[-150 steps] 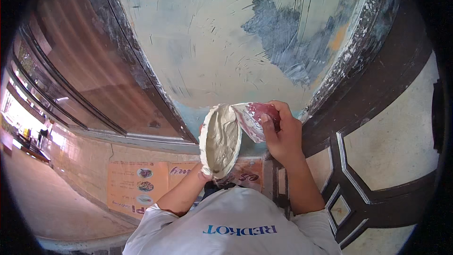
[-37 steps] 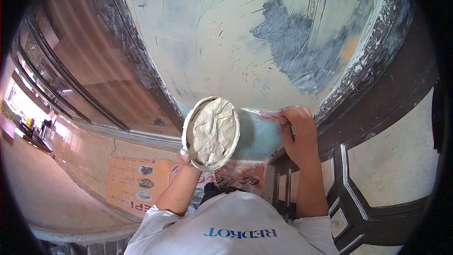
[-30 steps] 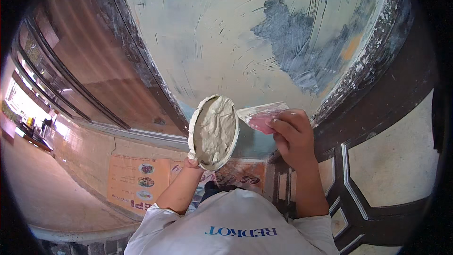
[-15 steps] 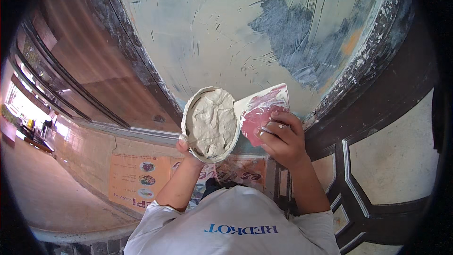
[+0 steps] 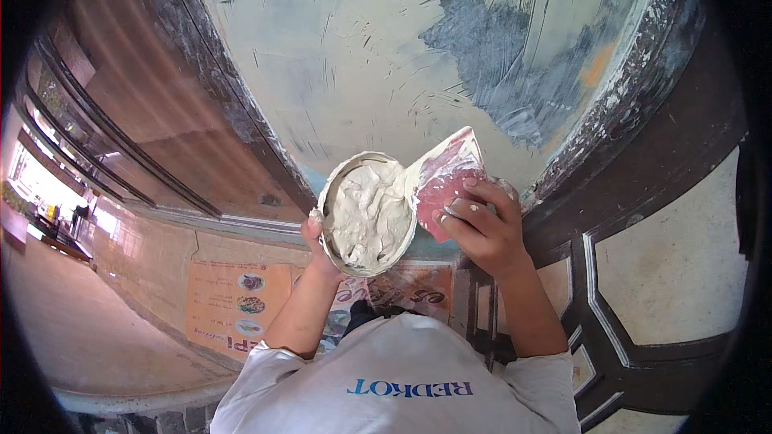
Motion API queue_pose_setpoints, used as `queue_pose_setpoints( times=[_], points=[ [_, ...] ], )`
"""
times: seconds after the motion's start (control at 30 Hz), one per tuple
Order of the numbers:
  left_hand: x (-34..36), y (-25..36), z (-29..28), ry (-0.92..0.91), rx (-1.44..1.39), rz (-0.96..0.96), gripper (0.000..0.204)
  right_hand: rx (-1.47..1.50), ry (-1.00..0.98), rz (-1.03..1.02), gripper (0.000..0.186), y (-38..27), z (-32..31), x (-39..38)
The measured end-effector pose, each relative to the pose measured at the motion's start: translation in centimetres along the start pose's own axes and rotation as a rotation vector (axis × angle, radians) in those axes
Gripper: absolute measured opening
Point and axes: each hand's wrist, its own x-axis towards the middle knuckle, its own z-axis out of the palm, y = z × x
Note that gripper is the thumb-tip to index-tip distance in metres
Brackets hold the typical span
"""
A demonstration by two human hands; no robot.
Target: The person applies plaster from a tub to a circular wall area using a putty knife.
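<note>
In my left hand [image 5: 315, 243] is a round tub [image 5: 325, 251] with a caked rim, its fingers mostly hidden beneath and the thumb at the side. Thick off-white putty [image 5: 366, 213] fills it. My right hand [image 5: 489, 225] grips a flat red putty spreader [image 5: 441, 193], smeared with white along its far side. The spreader's left edge meets the tub's right rim. White specks cling to my right fingers. Ahead stands a panel [image 5: 354, 56] coated in pale filler, with a bare blue-grey patch [image 5: 486, 52] at its right.
Dark frame strips border the panel, a paint-worn one [image 5: 201, 56] at left and another [image 5: 627, 104] at right. An orange printed banner [image 5: 233, 305] lies low behind my left arm. Dark barred metalwork [image 5: 619, 329] stands at right; a window with bars [image 5: 72, 128] is at far left.
The tub has shifted slightly to the right. My right hand has raised the spreader a little and tilted it more upright. Both hands keep their hold.
</note>
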Motion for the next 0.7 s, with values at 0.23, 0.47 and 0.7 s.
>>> queue_pose_setpoints(
  times=[0.23,0.47,0.7],
  points=[
    [-0.1,0.2,-0.6,-0.047,0.025,-0.136,0.104,-0.094,0.007,-0.006,0.020,0.0,-0.6,0.0],
    [-0.7,-0.7,-2.0,0.003,-0.007,-0.230,0.102,-0.003,0.069,0.032,0.025,0.0,-0.6,0.0],
    [-0.6,-0.7,-1.3,-0.002,0.027,-0.106,0.102,0.367,0.141,0.329,0.036,0.0,0.0,-0.7]
  ],
)
